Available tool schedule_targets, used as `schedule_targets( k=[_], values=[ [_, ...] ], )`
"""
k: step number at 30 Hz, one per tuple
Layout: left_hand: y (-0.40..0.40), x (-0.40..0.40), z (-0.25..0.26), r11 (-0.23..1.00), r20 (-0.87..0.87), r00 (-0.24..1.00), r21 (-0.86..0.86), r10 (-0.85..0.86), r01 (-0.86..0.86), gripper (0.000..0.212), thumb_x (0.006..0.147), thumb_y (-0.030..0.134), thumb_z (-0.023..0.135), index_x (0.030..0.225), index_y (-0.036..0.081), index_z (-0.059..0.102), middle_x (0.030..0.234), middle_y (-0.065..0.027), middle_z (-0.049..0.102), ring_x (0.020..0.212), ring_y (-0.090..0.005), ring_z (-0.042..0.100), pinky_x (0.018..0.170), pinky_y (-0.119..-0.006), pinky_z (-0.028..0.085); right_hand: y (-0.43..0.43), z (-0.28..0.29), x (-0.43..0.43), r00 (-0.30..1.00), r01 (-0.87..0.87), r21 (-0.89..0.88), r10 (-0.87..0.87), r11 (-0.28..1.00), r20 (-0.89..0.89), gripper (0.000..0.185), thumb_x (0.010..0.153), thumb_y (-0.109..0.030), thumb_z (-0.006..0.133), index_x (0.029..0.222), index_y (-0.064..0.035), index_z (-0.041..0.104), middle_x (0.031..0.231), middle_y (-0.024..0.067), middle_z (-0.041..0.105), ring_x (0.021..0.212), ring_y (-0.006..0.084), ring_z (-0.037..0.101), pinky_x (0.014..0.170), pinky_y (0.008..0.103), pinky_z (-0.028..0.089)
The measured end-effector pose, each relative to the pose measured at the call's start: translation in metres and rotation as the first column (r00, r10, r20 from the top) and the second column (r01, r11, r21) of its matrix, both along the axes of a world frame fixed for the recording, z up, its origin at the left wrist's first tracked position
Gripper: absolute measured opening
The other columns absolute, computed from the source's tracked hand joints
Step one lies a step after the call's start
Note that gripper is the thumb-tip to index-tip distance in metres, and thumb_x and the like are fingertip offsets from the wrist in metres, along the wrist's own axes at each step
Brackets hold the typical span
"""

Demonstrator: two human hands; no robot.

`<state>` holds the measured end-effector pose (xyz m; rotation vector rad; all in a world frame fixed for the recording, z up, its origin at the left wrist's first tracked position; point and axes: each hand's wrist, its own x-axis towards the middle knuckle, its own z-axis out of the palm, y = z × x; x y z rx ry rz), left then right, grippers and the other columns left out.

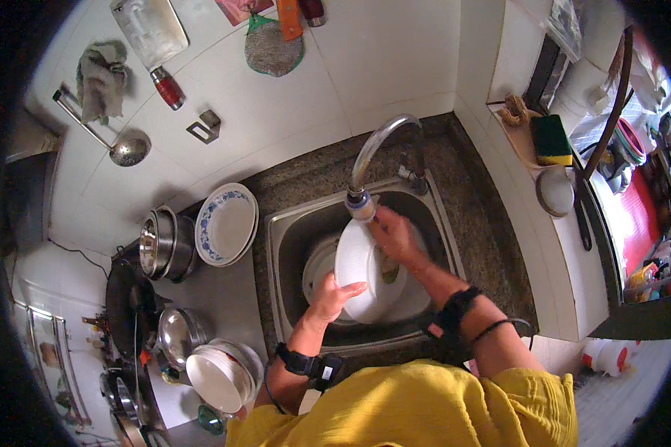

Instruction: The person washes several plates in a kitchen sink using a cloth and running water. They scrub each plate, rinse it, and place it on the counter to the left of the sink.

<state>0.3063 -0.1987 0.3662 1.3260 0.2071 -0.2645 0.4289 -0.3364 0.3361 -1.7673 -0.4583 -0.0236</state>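
Observation:
A white plate or shallow bowl (358, 274) is tilted on its edge over the stainless steel sink (274, 268). My left hand (331, 299) grips its near left side, with the thumb across the white surface. My right hand (394, 234) is blurred at the dish's far right rim, just under the nozzle of the curved chrome faucet (363, 159). Whether those fingers grip the rim or only touch it is unclear. Below, in the basin, lie more pale dishes (315, 265), partly covered by the held one.
Left of the sink stand blue-flowered bowls (226, 226), steel pots (156, 243), a dark wok (126, 307) and stacked white bowls (215, 377). A green-yellow sponge (552, 139) rests on the right ledge. On the back wall hang a ladle (130, 148) and a cleaver (151, 33).

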Motion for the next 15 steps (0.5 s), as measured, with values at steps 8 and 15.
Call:
schedule_targets(
  k=[8,15],
  values=[
    [0.001,-0.010,0.009,0.992,0.062,0.993,-0.090,0.098,-0.092,0.046,0.068,0.002,0.061,0.111,0.002,0.046,0.101,-0.0059,0.054,0.092,-0.0160,0.052,0.082,-0.030,0.040,-0.038,-0.095,0.016,0.758,0.093,0.087,-0.013,0.992,-0.652,0.035,0.079,-0.029,0.050,0.107,-0.0084,0.051,0.097,0.0112,0.055,0.083,0.0225,0.052,0.073,0.0327,0.042],
    [0.007,-0.016,0.006,0.961,-0.016,0.985,-0.218,0.173,-0.172,0.049,0.069,0.006,0.063,0.114,0.003,0.044,0.106,-0.0070,0.052,0.097,-0.0191,0.049,0.086,-0.033,0.038,-0.038,-0.093,-0.028,0.612,0.344,0.564,0.276,0.751,-0.741,0.045,0.080,-0.037,0.046,0.116,-0.0099,0.045,0.108,0.0102,0.050,0.100,0.0226,0.047,0.089,0.0328,0.035]
  ],
)
